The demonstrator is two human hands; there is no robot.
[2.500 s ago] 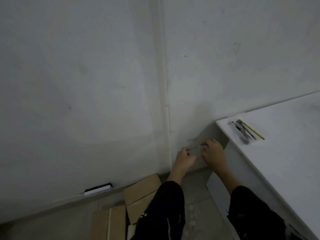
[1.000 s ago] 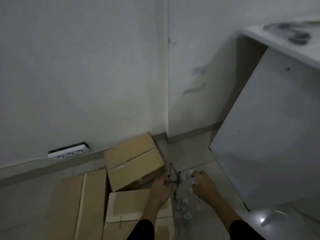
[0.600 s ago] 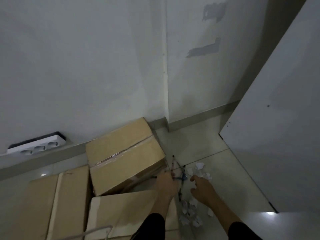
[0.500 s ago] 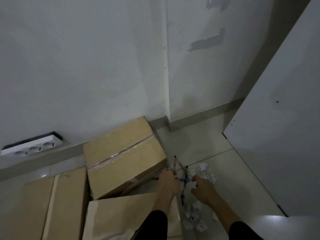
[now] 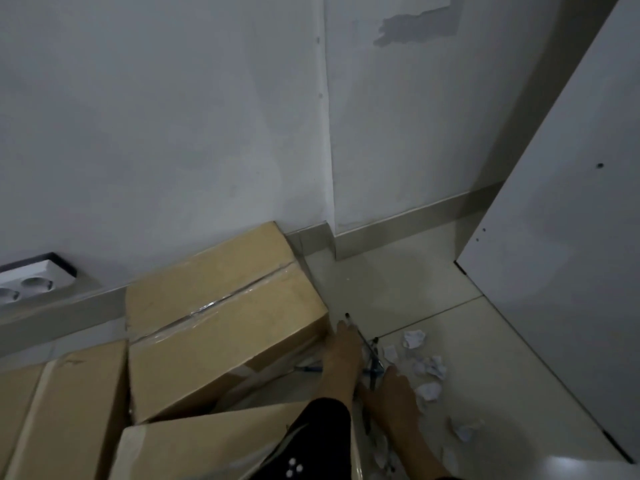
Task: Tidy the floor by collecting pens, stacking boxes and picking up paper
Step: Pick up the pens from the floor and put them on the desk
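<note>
Several dark pens (image 5: 373,356) lie crossed on the tiled floor beside a tilted cardboard box (image 5: 221,317). My left hand (image 5: 341,353) rests over them with its fingers closed around one pen, whose tip sticks out past the fingertips. My right hand (image 5: 398,388) reaches to the same cluster from the right; its fingertips touch the pens and its grip is hidden. Crumpled paper scraps (image 5: 429,368) are scattered on the floor just right of both hands. A second box (image 5: 207,443) lies under my left forearm, and a third box (image 5: 69,410) sits at the left.
The room corner and skirting board (image 5: 398,230) are straight ahead. A white cabinet side panel (image 5: 571,237) stands close on the right. A white power strip (image 5: 31,280) sits against the left wall. More paper scraps (image 5: 464,430) lie near the cabinet's foot.
I went from standing at the desk corner to crouching at the floor. Both hands came down onto the pens, and the left hand has slid further forward along them.
</note>
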